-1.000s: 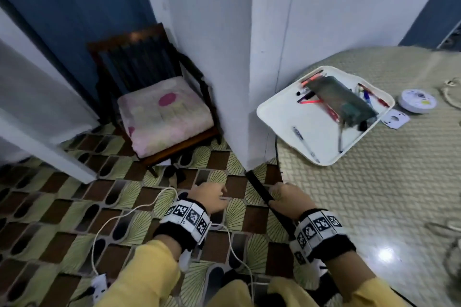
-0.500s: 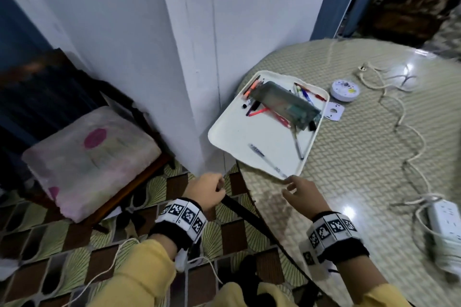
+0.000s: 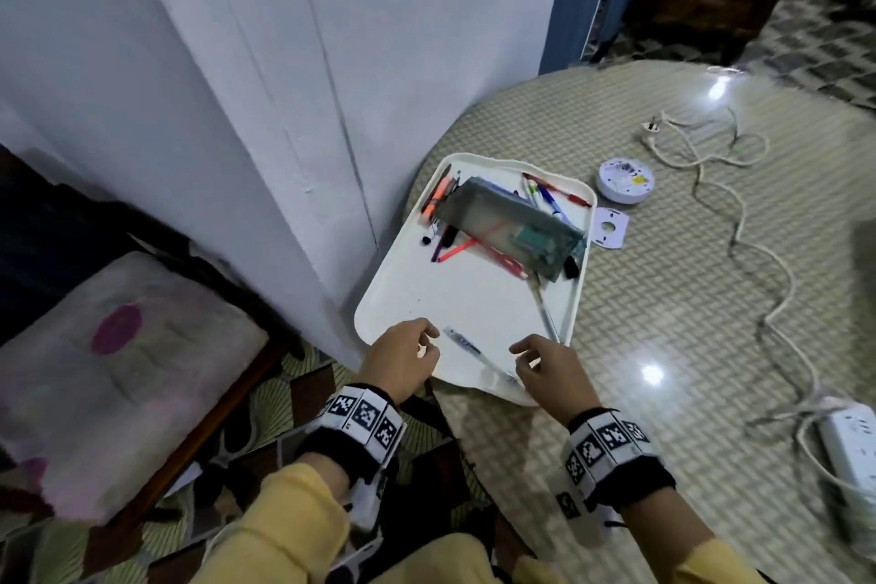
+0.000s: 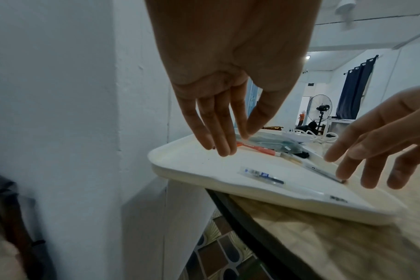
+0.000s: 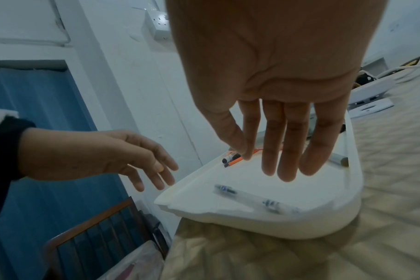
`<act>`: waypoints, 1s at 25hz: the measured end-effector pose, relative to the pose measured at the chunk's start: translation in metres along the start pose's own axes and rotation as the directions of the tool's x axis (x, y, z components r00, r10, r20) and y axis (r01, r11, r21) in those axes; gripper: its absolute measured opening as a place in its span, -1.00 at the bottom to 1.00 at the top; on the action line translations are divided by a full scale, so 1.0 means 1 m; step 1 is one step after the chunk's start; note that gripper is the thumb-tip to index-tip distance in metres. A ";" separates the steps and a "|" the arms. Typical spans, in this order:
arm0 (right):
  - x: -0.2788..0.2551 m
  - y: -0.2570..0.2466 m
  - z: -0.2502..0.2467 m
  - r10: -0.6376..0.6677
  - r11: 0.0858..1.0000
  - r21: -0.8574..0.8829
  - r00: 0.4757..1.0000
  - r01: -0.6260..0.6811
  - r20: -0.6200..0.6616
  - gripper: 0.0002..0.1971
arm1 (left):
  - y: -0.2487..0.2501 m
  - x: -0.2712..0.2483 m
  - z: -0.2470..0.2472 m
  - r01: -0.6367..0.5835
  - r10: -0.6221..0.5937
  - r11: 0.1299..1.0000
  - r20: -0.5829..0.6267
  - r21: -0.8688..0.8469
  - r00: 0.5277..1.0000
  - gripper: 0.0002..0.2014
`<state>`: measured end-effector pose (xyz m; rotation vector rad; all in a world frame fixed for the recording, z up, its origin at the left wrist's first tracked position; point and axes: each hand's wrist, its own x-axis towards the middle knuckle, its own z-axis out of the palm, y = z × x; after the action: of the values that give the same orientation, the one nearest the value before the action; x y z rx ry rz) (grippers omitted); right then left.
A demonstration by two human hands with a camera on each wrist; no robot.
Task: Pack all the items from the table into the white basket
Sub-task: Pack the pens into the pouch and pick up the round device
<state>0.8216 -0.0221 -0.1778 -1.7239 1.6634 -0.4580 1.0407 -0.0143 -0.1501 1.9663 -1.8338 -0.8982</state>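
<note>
White basket (image 3: 374,299) lies beneath left hand (image 3: 403,358) and right hand (image 3: 552,370), each grip loose, empty.

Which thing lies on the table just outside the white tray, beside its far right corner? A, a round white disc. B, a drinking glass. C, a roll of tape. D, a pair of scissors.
A: the round white disc sits on the table just past the white tray, with nothing resembling the other options there.

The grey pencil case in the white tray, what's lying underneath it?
Red and orange pens poke out from under the grey pencil case in the white tray. Anything fully covered by the case cannot be seen.
</note>
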 end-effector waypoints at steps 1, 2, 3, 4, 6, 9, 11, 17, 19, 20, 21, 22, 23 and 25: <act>0.010 0.000 -0.003 0.011 1.000 -0.002 1.000 -0.011 -0.008 -0.80 | 0.005 0.013 0.000 -0.013 0.013 1.000 0.024 0.003 1.000 -0.77; 0.021 -0.001 -0.007 0.017 1.000 -0.001 1.000 -0.017 -0.024 -0.80 | 0.009 0.027 -0.001 -0.026 0.026 1.000 0.043 0.007 0.999 -0.75; 0.034 -0.001 -0.012 0.021 1.000 -0.003 0.999 -0.021 -0.042 -0.80 | 0.013 0.042 -0.001 -0.043 0.043 0.999 0.053 0.005 0.998 -0.72; 0.046 -0.001 -0.017 0.024 1.000 -0.012 0.997 -0.025 -0.067 -0.80 | 0.016 0.054 0.000 -0.057 0.058 0.998 0.054 -0.014 0.997 -0.69; 0.083 -0.002 -0.032 0.060 0.998 -0.023 0.986 -0.064 -0.157 -0.82 | 0.024 0.089 0.002 -0.087 0.092 0.993 0.057 -0.076 0.994 -0.63; 0.139 0.001 -0.049 0.104 0.989 -0.070 0.950 -0.130 -0.294 -0.75 | 0.035 0.134 0.005 -0.082 0.100 0.978 0.087 -0.190 0.991 -0.55; 0.169 0.003 -0.056 0.147 0.973 -0.125 0.938 -0.194 -0.314 -0.60 | 0.041 0.156 0.008 -0.068 0.103 0.969 0.138 -0.237 0.985 -0.51; 0.203 0.007 -0.071 0.314 0.870 -0.364 0.943 -0.332 -0.110 -0.37 | 0.044 0.186 0.016 -0.052 0.103 0.961 0.177 -0.272 0.979 -0.48; 0.203 0.008 -0.071 0.279 0.900 -0.302 0.948 -0.314 -0.154 -0.59 | 0.041 0.190 0.017 -0.028 0.084 0.950 0.168 -0.312 0.982 -0.48; 0.200 0.007 -0.070 0.224 0.941 -0.211 0.955 -0.264 -0.196 -0.69 | 0.039 0.191 0.017 -0.023 0.078 0.944 0.156 -0.330 0.985 -0.48; 0.197 0.006 -0.068 0.149 0.978 -0.105 0.959 -0.179 -0.241 -0.76 | 0.040 0.191 0.015 -0.017 0.066 0.939 0.134 -0.343 0.989 -0.51; 0.190 0.002 -0.065 0.068 0.997 -0.006 0.955 -0.072 -0.290 -0.79 | 0.043 0.190 0.013 -0.011 0.049 0.934 0.096 -0.357 0.994 -0.54; 0.181 -0.005 -0.062 0.000 0.996 0.081 0.944 0.029 -0.329 -0.80 | 0.047 0.189 0.009 0.000 0.024 0.918 0.055 -0.396 0.998 -0.56; 0.158 -0.024 -0.054 -0.094 0.964 0.199 0.927 0.176 -0.363 -0.76 | 0.060 0.184 -0.003 0.060 -0.041 0.819 0.047 -0.571 0.998 -0.58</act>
<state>0.8218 -0.1893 -0.1562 -1.6590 1.6564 -1.0360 0.9931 -0.2021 -0.1546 1.6184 -1.3059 -1.3208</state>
